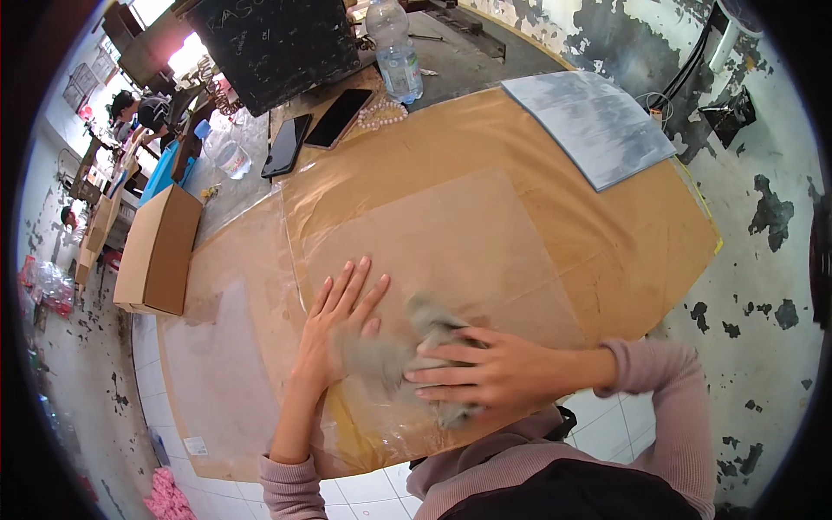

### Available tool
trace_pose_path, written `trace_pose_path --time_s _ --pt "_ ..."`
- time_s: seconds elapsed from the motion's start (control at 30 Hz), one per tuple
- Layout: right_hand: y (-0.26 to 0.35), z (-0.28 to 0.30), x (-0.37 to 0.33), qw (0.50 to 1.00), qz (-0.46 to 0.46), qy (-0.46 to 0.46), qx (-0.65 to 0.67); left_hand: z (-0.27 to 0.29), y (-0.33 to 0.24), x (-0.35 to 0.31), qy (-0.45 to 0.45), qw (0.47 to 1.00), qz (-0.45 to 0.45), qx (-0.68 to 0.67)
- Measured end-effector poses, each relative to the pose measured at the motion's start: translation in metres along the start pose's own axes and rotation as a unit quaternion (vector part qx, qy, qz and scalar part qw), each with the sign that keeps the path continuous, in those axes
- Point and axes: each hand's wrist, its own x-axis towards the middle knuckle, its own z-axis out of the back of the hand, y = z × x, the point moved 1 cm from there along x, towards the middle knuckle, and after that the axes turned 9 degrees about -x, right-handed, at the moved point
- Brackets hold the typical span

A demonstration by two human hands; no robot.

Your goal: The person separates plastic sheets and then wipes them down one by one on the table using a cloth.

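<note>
A cloth (pixel 390 360) is bunched in the right hand (pixel 492 371), over a clear sheet (pixel 464 234). The left hand (pixel 336 328), apart from the right, lies flat on the sheet. Beyond it are two phones (pixel 340 119); to its left, a box (pixel 163 251); beyond the right hand, on the counter (pixel 641 260), a board (pixel 594 126).

sleeves (pixel 672 399): dusty pink, ribbed | top (pixel 459 487): matching pink | overlayer (pixel 572 496): black
</note>
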Motion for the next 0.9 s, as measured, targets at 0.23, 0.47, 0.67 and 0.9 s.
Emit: trace_pose_path --time_s 0.23,0.47,0.67,0.9 --pt "-0.168 0.006 -0.021 0.976 -0.179 -0.036 -0.119 0.001 0.008 -0.009 0.002 1.000 0.006 -0.014" --pt "-0.085 0.019 0.034 0.969 -0.141 -0.161 -0.124 0.003 0.007 -0.007 0.015 1.000 0.012 -0.002" --pt "-0.017 -0.023 -0.019 0.996 -0.063 -0.002 -0.071 0.005 0.001 -0.005 0.013 1.000 0.000 -0.003" --pt "-0.002 0.035 -0.129 0.912 -0.360 -0.050 -0.187 0.016 0.005 0.005 0.013 1.000 -0.009 -0.020"
